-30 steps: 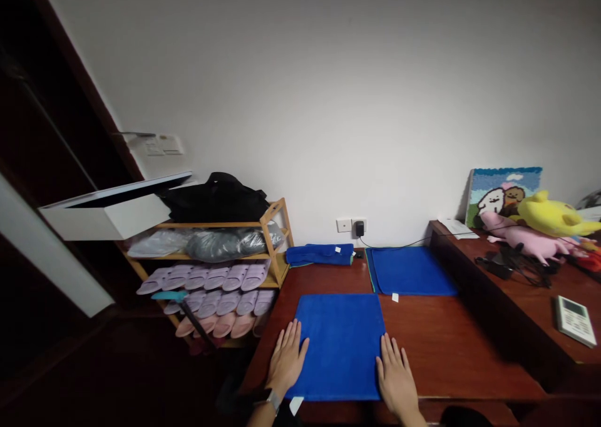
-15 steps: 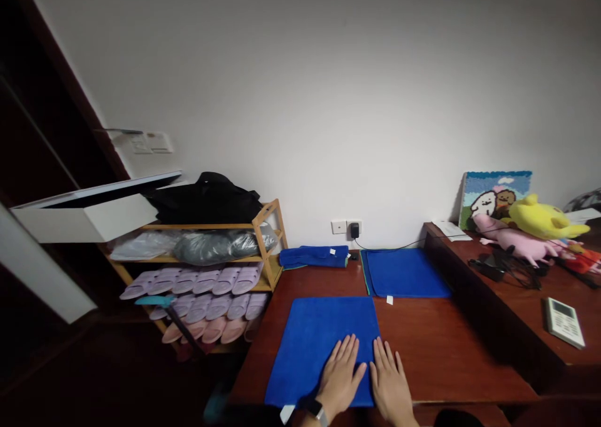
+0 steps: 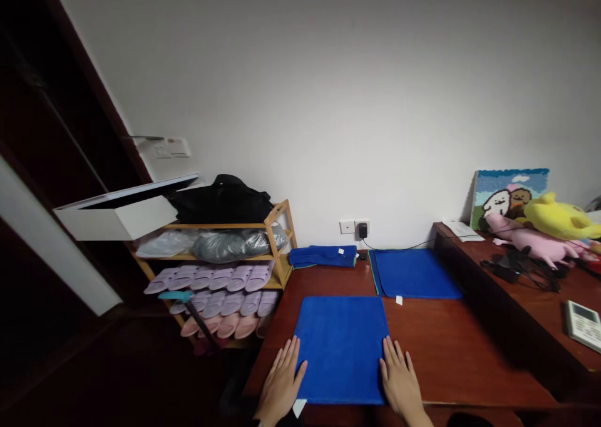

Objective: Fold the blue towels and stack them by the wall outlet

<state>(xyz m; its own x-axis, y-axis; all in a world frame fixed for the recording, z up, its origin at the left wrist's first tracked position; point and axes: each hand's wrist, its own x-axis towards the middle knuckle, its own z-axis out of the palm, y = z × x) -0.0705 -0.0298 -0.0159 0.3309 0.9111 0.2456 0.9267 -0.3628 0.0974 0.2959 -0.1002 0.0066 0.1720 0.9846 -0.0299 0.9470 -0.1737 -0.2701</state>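
A blue towel [image 3: 342,349] lies flat on the brown table [image 3: 451,352], its white tag showing at the near left corner. My left hand [image 3: 282,377] rests along the towel's left edge, fingers stretched forward and thumb apart on the cloth. Along the right edge lies my right hand [image 3: 400,374], flat too, with its fingertips at the border of the cloth. Neither hand grips anything.
Behind lie a folded blue towel stack [image 3: 417,273] and a rolled blue towel [image 3: 323,256]. A shoe rack [image 3: 282,252] with slippers stands left. On the raised desk [image 3: 511,252] at right are plush toys [image 3: 558,217], cables and a calculator-like device [image 3: 585,325].
My left hand has slid from the towel's middle right area to its left edge. The right hand stays at the right edge. The whole view has shifted slightly.
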